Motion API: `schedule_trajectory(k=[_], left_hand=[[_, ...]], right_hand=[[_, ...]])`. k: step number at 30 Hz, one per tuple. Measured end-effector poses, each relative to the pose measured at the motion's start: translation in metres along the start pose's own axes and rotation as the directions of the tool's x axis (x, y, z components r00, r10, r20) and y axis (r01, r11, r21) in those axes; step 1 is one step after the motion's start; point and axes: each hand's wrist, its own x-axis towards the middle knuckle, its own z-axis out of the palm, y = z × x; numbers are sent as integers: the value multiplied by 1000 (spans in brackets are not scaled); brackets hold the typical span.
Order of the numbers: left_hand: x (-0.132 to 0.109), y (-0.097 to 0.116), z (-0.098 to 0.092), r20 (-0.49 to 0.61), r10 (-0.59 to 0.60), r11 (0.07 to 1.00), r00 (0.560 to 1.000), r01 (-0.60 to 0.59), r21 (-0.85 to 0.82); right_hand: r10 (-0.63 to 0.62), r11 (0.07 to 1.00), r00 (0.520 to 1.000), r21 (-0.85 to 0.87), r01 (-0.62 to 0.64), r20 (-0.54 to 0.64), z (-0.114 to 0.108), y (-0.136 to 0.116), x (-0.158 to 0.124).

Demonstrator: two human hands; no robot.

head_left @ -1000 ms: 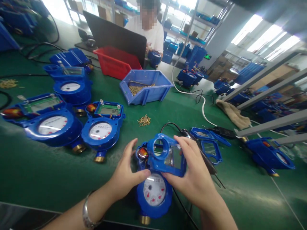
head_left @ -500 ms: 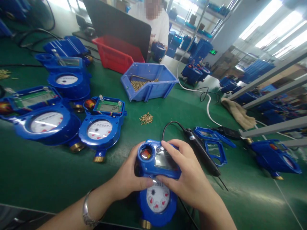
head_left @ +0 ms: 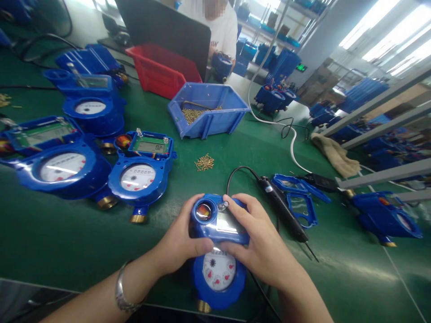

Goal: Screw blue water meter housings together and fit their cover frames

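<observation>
Both hands grip a blue water meter [head_left: 219, 278] near the table's front edge. Its upper housing carries a blue cover [head_left: 210, 231] with a display window and a round opening. My left hand [head_left: 183, 240] wraps the left side, thumb across the cover's lower edge. My right hand [head_left: 257, 233] holds the right side, its index finger by a small clear part at the top. The fingers behind the housing are hidden. Right of the meter lies a black electric screwdriver [head_left: 284, 208]. Beyond it are loose blue covers [head_left: 302, 208]. A small pile of brass screws [head_left: 204, 162] sits above the meter.
To the left stand several blue meters, one with its display exposed [head_left: 139, 175]. A blue bin [head_left: 210, 119] of screws and a red bin [head_left: 158, 72] are at the back. Another meter [head_left: 387, 217] lies right, beside a metal frame. A person [head_left: 224, 31] sits opposite.
The view has shifted slightly, so most things on the table sit a little higher in it. Both hands keep their hold on the meter.
</observation>
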Motion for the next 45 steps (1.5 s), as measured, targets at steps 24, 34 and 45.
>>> schedule_trajectory(k=[24, 34, 45], left_hand=[[1, 2, 23, -273, -69, 997, 959, 55, -58], [1, 0, 19, -261, -69, 995, 963, 49, -83], [-3, 48, 15, 11, -103, 994, 995, 103, 29]], right_hand=[[643, -123, 680, 924, -363, 353, 25, -7, 24], [672, -49, 691, 947, -318, 267, 30, -3, 23], [476, 92, 864, 969, -230, 160, 6, -6, 8]])
